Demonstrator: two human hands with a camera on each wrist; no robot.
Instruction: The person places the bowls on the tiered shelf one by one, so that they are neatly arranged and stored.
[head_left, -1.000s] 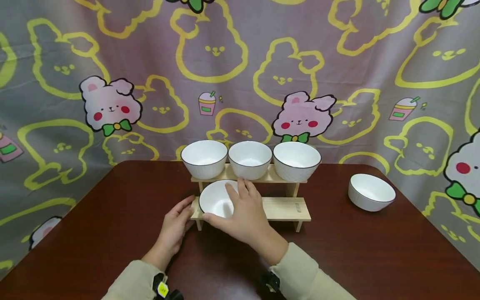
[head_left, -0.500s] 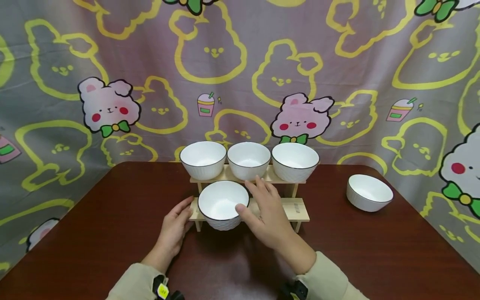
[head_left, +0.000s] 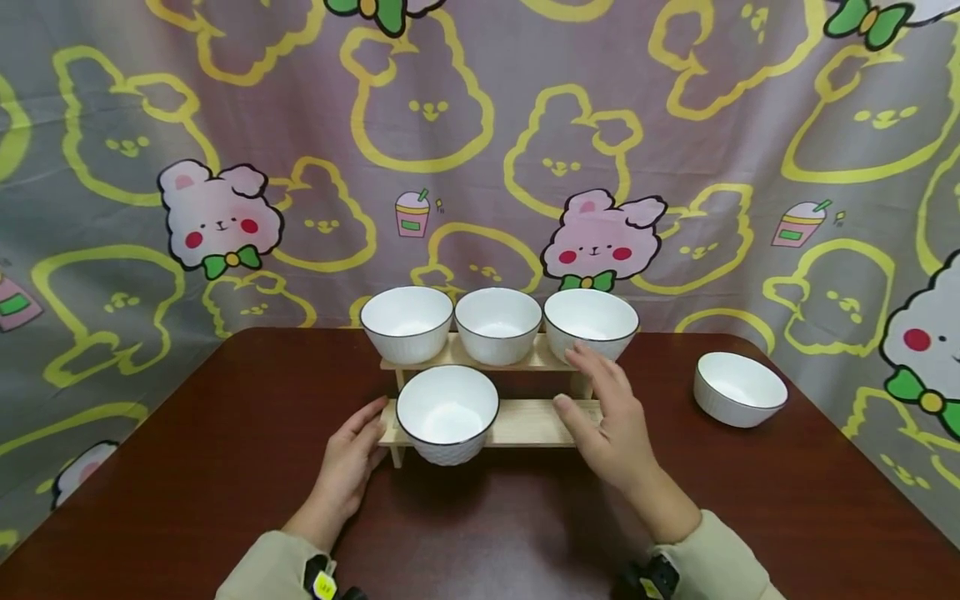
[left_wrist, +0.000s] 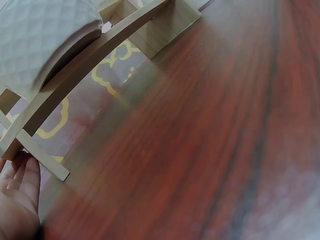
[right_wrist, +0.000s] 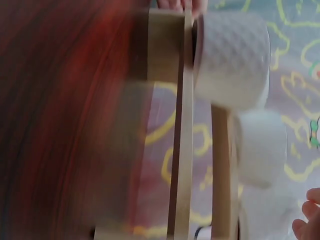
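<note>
A two-tier wooden rack (head_left: 532, 423) stands on the table. On its lower tier, at the left, sits a white dark-rimmed bowl (head_left: 447, 408) with a dimpled outside, overhanging the front edge. My left hand (head_left: 348, 467) holds the rack's left end; in the left wrist view its fingers (left_wrist: 30, 182) lie at the board's end beside the leg. Over the right part of the lower tier hovers my right hand (head_left: 618, 433), fingers spread and holding nothing. The right wrist view catches only its fingertips (right_wrist: 310, 220) at the edge.
Along the upper tier stand three more white bowls, left (head_left: 407, 325), middle (head_left: 498, 325) and right (head_left: 588, 317). Another white bowl (head_left: 738, 390) rests on the dark red-brown table (head_left: 225, 433) far to the right. Behind hangs a patterned curtain (head_left: 480, 183).
My right hand has let go of the lower-tier bowl and moved right, away from it. The bowl stays where it was set, and my left hand keeps its place at the rack's end.
</note>
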